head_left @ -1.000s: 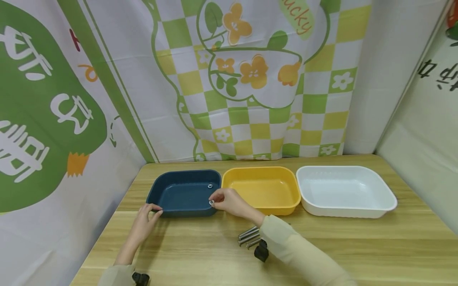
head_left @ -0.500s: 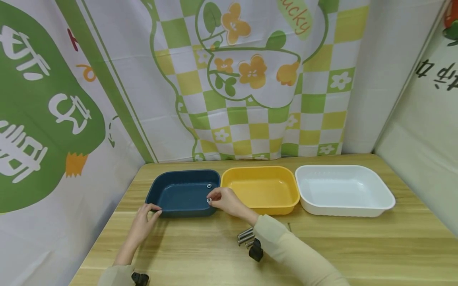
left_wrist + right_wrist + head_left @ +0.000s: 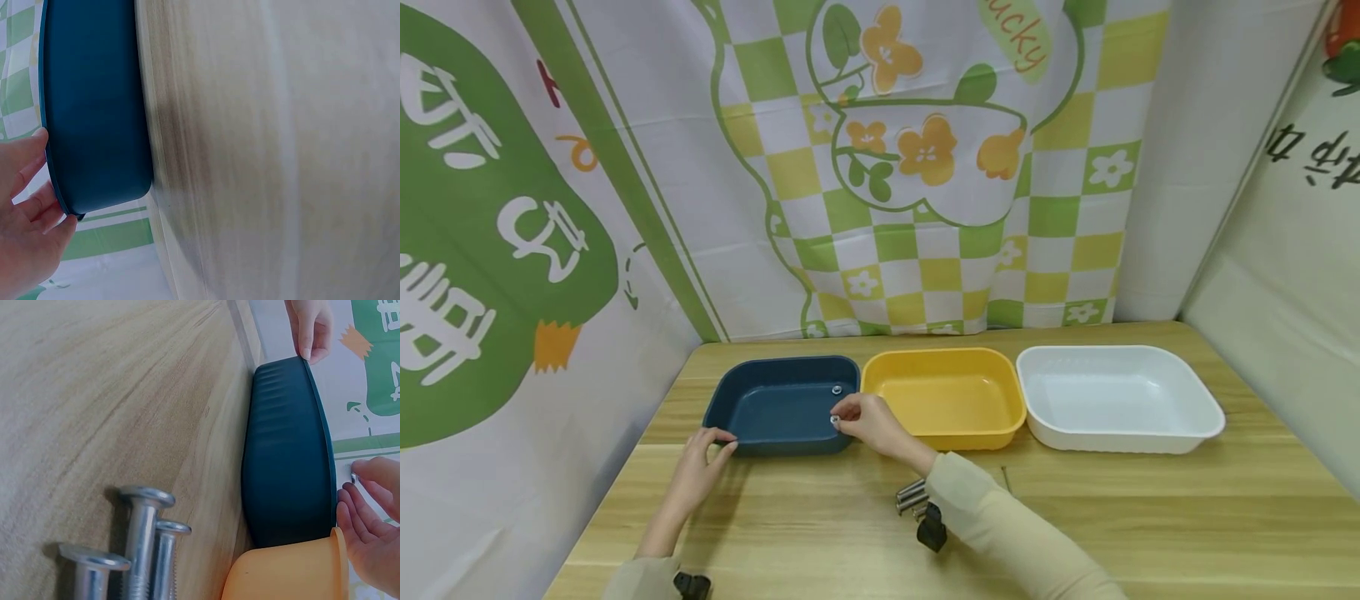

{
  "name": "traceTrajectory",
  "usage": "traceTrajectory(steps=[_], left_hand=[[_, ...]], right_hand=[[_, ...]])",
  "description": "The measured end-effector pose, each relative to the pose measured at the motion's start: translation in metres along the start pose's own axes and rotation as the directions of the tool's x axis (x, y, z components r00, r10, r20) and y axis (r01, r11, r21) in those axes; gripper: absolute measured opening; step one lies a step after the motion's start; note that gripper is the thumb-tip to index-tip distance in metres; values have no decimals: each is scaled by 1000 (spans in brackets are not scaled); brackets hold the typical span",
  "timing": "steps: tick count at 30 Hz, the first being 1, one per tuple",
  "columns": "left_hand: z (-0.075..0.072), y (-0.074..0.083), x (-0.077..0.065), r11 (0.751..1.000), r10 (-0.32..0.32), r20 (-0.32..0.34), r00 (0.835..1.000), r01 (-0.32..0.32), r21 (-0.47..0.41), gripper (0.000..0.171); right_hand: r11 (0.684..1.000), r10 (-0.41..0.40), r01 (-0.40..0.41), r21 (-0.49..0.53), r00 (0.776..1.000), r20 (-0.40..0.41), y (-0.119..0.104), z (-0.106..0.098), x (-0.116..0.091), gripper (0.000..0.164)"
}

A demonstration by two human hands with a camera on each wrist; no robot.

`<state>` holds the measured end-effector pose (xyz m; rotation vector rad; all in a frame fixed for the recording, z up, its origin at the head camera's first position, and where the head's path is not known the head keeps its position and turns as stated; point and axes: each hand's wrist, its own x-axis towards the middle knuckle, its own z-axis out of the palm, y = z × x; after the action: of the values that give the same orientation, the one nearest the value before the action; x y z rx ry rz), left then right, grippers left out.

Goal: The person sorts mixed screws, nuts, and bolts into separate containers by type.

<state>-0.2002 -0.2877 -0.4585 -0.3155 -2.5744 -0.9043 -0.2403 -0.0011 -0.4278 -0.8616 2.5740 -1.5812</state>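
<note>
My right hand [image 3: 872, 423] pinches a small metal nut [image 3: 835, 420] between thumb and fingertips, over the right end of the dark blue tray [image 3: 782, 447]. In the right wrist view only a sliver of the nut [image 3: 354, 478] shows, and that hand's lower fingers are by the tray's rim. A similar small nut [image 3: 837, 390] lies inside the blue tray near its back right corner. At the tray's front left corner my left hand [image 3: 696, 468] holds the rim between thumb and fingers, as the left wrist view also shows.
A yellow tray [image 3: 951, 440] stands right beside the blue one, with a white tray [image 3: 1120, 442] beyond it. Several metal bolts [image 3: 912, 497] lie on the wooden table [image 3: 805, 525], partly hidden by my right sleeve. A thin screw [image 3: 1006, 479] lies farther right.
My right hand, still pinching the nut, has shifted slightly left over the blue tray. The thin screw has come into view beside my sleeve. My left hand stays on the rim.
</note>
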Motion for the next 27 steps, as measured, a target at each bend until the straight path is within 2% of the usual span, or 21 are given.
traceTrajectory(steps=[8,18,27], left_hand=[[0,0,0,1000,-18,14,1000,18,0,9],[-3,2,0,999,-37,16,999,37,-13,12],[1,7,2,1000,-20,-28,999,20,-4,12]], right_hand=[[1000,-7,7,30,1000,-5,0,-1,-3,17],[1000,11,-11,25,1000,-8,-5,-15,-16,14],[1000,9,-9,0,1000,11,1,-34,-30,16]])
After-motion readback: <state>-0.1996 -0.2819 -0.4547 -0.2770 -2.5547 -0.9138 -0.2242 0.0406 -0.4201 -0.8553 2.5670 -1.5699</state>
